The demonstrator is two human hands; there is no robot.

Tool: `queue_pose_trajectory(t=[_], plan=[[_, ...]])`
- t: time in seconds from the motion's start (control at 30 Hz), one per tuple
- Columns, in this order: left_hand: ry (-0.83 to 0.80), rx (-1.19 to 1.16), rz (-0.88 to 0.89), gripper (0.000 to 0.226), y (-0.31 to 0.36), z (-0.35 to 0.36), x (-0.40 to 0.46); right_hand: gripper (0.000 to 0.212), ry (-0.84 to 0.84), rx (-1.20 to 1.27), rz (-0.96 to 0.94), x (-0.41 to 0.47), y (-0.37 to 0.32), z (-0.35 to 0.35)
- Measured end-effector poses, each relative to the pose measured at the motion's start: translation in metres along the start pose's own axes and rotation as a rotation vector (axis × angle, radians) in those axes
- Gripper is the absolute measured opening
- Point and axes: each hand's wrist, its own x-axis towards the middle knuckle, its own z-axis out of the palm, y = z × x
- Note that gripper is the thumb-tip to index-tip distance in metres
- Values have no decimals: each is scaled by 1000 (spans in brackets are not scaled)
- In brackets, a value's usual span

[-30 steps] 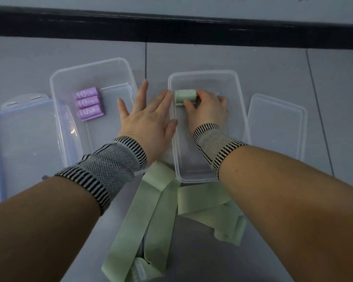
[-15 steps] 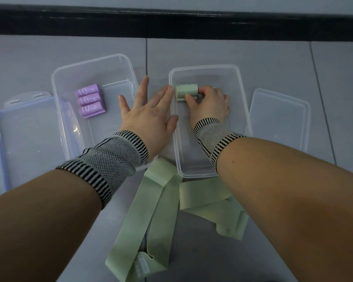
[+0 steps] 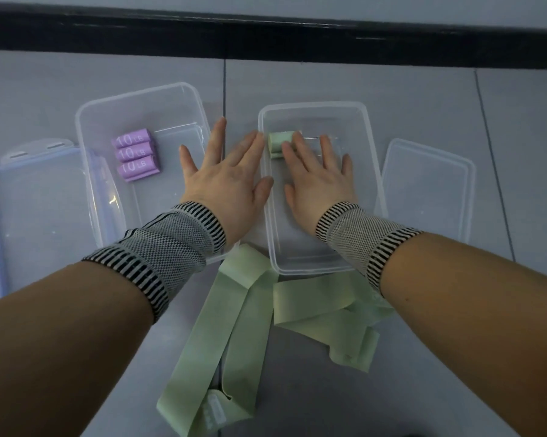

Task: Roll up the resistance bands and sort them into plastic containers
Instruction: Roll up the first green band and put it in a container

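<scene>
A rolled green band (image 3: 278,142) lies in the far left corner of the right clear container (image 3: 373,171). My right hand (image 3: 316,181) is spread flat inside that container, fingertips beside the roll and touching it. My left hand (image 3: 228,181) lies flat with straight fingers between the two containers, its fingertips at the right container's left rim. The left clear container (image 3: 89,130) holds three rolled purple bands (image 3: 135,154) marked 10 LB. Unrolled green bands (image 3: 234,326) lie loose on the floor in front, between my forearms.
A blue-edged lid (image 3: 29,216) lies left of the left container. A clear lid (image 3: 429,187) lies right of the right container. A dark baseboard (image 3: 265,36) runs along the far wall. Grey floor tiles surround everything.
My right hand's fingers have let go of the green roll and straightened out flat beside it. My left hand stays spread in about the same place.
</scene>
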Motion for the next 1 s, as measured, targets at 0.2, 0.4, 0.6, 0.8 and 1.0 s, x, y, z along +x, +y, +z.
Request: queue_pose_trajectory(t=[0.2,0.4,0.6,0.8,1.0], plan=[[-33,33,6,63,-2,0,1,61,-50,-2,21,-2,-5,3],[-40,74,32,62,-4,-6,10,66,-29,-25,36,2,-5,-1],[-5,66,26,61,-4,-4,6,69,-23,24,45,0,-4,-2],[11,24,-1,62,-4,-1,2,71,4,30,18,-3,-7,-8],[-28,16,27,66,10,-3,-15,72,2,70,21,-20,-5,-21]])
